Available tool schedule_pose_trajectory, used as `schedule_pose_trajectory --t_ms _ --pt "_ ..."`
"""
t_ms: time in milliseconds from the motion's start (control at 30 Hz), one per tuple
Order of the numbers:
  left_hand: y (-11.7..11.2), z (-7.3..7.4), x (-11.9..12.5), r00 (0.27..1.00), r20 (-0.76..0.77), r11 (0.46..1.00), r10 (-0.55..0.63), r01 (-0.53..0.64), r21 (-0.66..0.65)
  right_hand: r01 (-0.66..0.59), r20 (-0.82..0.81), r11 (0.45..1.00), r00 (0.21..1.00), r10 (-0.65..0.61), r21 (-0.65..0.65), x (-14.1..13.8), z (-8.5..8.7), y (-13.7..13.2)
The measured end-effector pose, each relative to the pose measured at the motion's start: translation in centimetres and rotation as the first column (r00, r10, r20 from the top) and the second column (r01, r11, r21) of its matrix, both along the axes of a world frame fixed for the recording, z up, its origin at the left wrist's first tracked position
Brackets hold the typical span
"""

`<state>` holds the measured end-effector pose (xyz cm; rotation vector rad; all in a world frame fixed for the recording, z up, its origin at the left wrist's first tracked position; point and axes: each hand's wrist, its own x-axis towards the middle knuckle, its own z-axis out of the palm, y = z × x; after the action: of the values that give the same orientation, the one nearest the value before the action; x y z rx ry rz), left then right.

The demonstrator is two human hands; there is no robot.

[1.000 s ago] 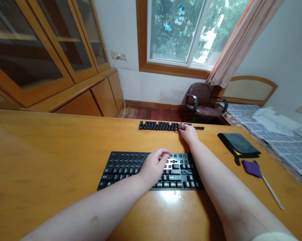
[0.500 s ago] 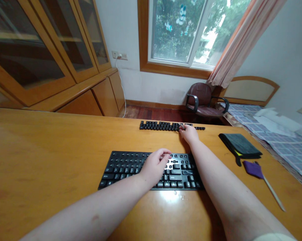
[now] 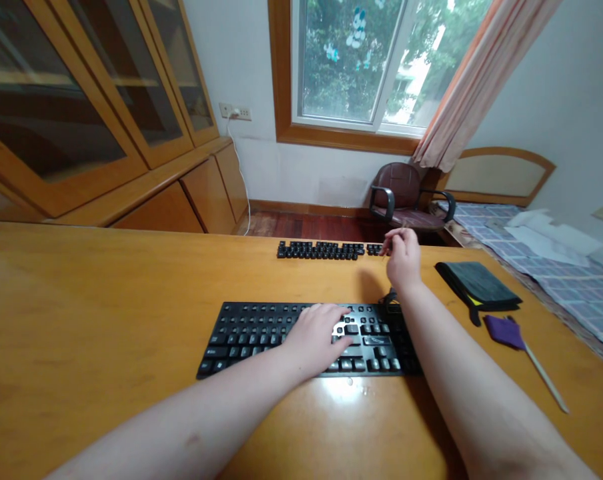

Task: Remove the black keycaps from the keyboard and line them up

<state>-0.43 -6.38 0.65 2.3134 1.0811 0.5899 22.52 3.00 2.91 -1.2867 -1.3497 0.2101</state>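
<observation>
Head view: A black keyboard [image 3: 261, 339] lay mid-desk [image 3: 106, 287], broad open wood left of it. The left hand [image 3: 317, 339], loosely spread, grasped nothing over its keys. Near the far edge, beyond an open strip, ran loose keycaps [image 3: 319, 251]; beside their right end the right hand [image 3: 403, 257] hung, fingers bunched, its grasp unclear. A folded cloth [image 3: 481, 283] lay near the right edge.

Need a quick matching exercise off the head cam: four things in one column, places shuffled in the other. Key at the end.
Things
1. left hand
2. loose keycaps
3. purple item with a pale stick
4. chair

Places
A. beyond the desk, below the window
B. along the desk's far edge
C. over the keyboard
D. on the desk's right side

Pairs: 1-C, 2-B, 3-D, 4-A
</observation>
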Motion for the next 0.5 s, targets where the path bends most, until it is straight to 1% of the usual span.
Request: schedule_pose_trajectory --t_ms 33,67,100,167,200,233,300,367,433,500 --pt "0.0 -0.1 0.0 0.999 -0.030 1.000 -0.013 0.014 0.017 0.035 -0.021 0.998 0.999 -0.034 0.052 -0.3 0.8 -1.3" --pt "-0.1 -0.1 0.0 0.998 -0.055 0.999 -0.025 0.026 0.029 0.061 0.002 0.995 0.998 -0.061 0.076 -0.6 1.4 -2.7" --pt "-0.1 -0.1 0.0 0.996 -0.076 0.999 -0.034 0.037 0.039 0.049 0.042 0.997 0.998 -0.052 0.056 -1.1 1.7 -4.1" --pt "-0.1 -0.2 0.1 0.993 -0.111 0.997 -0.037 0.044 0.060 -0.064 0.067 0.996 0.995 0.068 -0.065 -2.1 1.7 -6.8" --pt "-0.2 -0.2 0.1 0.992 -0.125 0.997 -0.031 0.040 0.070 -0.135 0.049 0.980 0.988 0.143 -0.146 -2.6 1.3 -7.8" --pt "-0.2 -0.1 0.1 0.990 -0.139 0.996 -0.023 0.035 0.079 -0.184 0.025 0.963 0.981 0.192 -0.195 -3.0 0.9 -8.7" --pt "-0.2 0.1 0.1 0.985 -0.171 0.995 -0.008 0.024 0.092 -0.273 0.045 0.925 0.955 0.294 -0.264 -3.4 -0.2 -9.5" --pt "-0.3 0.3 0.1 0.978 -0.209 0.995 0.014 0.006 0.096 -0.328 0.082 0.893 0.926 0.369 -0.308 -3.6 -0.9 -9.6" --pt "-0.3 0.6 0.0 0.968 -0.242 0.994 0.060 -0.036 0.102 -0.349 0.095 0.876 0.912 0.399 -0.333 -3.5 -1.0 -9.3" --pt "-0.4 0.7 0.0 0.959 -0.264 0.990 0.107 -0.079 0.115 -0.354 0.096 0.867 0.907 0.409 -0.350 -3.6 -0.8 -9.0"
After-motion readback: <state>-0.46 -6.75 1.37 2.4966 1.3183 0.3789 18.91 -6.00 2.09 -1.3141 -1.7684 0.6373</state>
